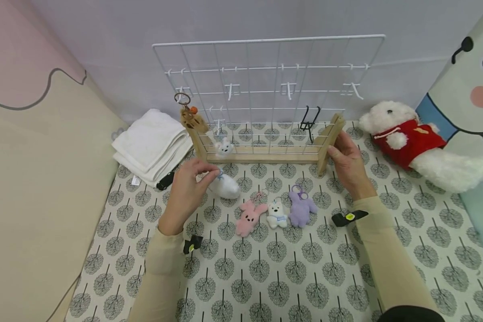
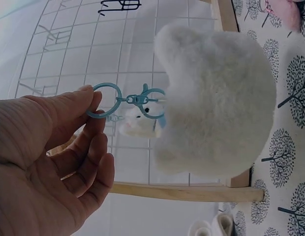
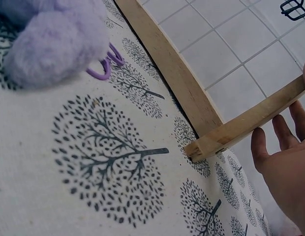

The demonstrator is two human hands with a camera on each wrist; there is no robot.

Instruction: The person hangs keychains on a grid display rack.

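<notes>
My left hand (image 1: 189,190) pinches the blue ring (image 2: 106,101) of a white plush keychain (image 1: 226,187) between thumb and forefinger. The plush (image 2: 219,101) dangles from its ring in front of the rack's left part. My right hand (image 1: 348,163) grips the right wooden leg (image 3: 256,115) of the white wire grid rack (image 1: 265,91). On the rack hang a brown plush keychain (image 1: 194,120) at the left and a small white bear keychain (image 1: 224,146) lower down. A pink rabbit keychain (image 1: 247,218), a white bear keychain (image 1: 277,214) and a purple plush keychain (image 1: 301,208) lie on the tablecloth.
Several white hooks (image 1: 288,91) and a black hook (image 1: 309,123) sit on the grid. Folded white towels (image 1: 150,143) lie left of the rack, with a black object (image 1: 166,180) beside them. A large white plush in red clothing (image 1: 410,141) lies at the right.
</notes>
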